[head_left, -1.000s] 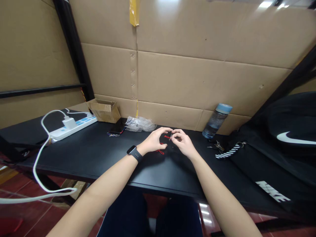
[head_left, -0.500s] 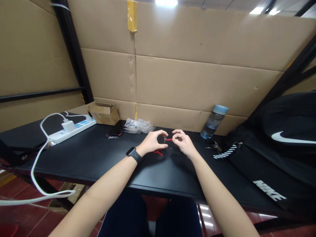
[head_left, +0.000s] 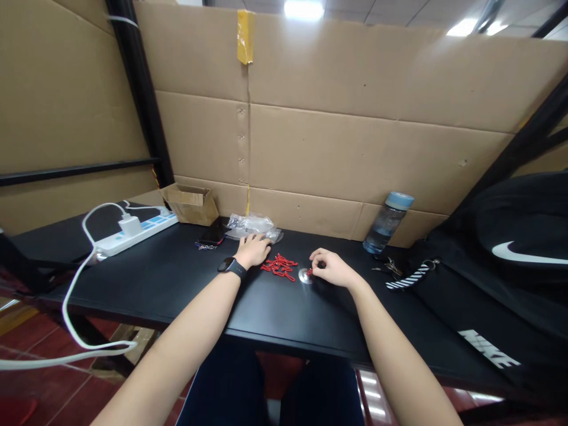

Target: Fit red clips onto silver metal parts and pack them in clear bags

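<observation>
My right hand [head_left: 332,268] pinches a short red cord at the near-middle of the black table. The cord joins a small, clear, shiny round disc [head_left: 305,276], which hangs or rests low at the fingertips; whether it touches the table I cannot tell. To the left lies a loose pile of red cord loops [head_left: 279,267]. My left hand [head_left: 254,251], with a black watch [head_left: 231,266] on its wrist, is open with fingers stretched forward. Its fingertips reach the front edge of a crumpled clear plastic bag [head_left: 252,225]; the bag's contents are not clear.
Behind the bag stands a cardboard wall [head_left: 310,148]. Leftward are an open cardboard box [head_left: 190,204], a dark phone [head_left: 212,235] and a white power strip [head_left: 137,232] with a cable. On the right are a water bottle [head_left: 387,223], keys [head_left: 391,266] and a black bag [head_left: 488,284].
My left hand has let go of the disc and moved left and forward to the plastic bag. My right hand has lowered, holding the disc's cord. The red pile now shows.
</observation>
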A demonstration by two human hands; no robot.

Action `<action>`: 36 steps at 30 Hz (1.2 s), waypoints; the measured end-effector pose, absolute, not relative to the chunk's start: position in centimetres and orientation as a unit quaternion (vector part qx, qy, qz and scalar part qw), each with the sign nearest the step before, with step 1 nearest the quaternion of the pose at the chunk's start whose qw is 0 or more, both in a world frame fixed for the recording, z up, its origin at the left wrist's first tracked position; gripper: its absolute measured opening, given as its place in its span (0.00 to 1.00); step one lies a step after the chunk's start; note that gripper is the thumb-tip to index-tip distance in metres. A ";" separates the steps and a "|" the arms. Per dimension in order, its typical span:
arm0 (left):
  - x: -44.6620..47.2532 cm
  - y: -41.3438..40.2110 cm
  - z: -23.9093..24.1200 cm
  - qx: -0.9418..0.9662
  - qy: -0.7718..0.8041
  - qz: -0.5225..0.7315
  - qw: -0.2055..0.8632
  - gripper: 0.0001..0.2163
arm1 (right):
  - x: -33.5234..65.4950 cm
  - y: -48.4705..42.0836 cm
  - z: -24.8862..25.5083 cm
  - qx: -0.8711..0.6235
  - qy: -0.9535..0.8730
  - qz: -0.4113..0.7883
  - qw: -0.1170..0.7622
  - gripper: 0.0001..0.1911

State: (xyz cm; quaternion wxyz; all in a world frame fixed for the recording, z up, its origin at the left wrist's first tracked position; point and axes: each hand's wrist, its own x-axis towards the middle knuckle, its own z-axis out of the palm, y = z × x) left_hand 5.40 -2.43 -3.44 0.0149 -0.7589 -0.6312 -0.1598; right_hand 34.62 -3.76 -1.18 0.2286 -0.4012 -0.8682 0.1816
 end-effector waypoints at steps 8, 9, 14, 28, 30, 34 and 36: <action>6.0 -1.6 -3.7 -0.722 -0.648 -0.229 0.076 0.10 | 34.4 -4.7 -0.5 -0.366 -0.890 0.170 0.213 0.11; 6.0 -1.5 -3.7 -0.718 -0.649 -0.239 0.083 0.09 | 34.4 -4.7 -0.4 -0.361 -0.893 0.177 0.203 0.11; 6.3 -1.4 -3.4 -0.696 -0.654 -0.280 0.100 0.10 | 34.1 -4.8 -0.4 -0.355 -0.893 0.199 0.190 0.07; 7.6 -4.4 0.3 -0.705 -0.429 -0.563 0.040 0.11 | 33.8 -4.8 -0.5 -0.381 -0.868 0.235 0.215 0.05; 8.9 -4.6 -0.3 -0.736 -0.394 -0.551 0.006 0.17 | 34.2 -4.6 -0.5 -0.398 -0.854 0.239 0.233 0.05; 11.7 -5.5 -1.2 -0.807 -0.350 -0.476 0.016 0.11 | 35.8 -3.9 -0.2 -0.450 -0.826 0.196 0.278 0.05; 12.7 -5.7 -1.5 -0.822 -0.363 -0.436 0.049 0.07 | 36.9 -3.4 -0.1 -0.492 -0.802 0.155 0.299 0.04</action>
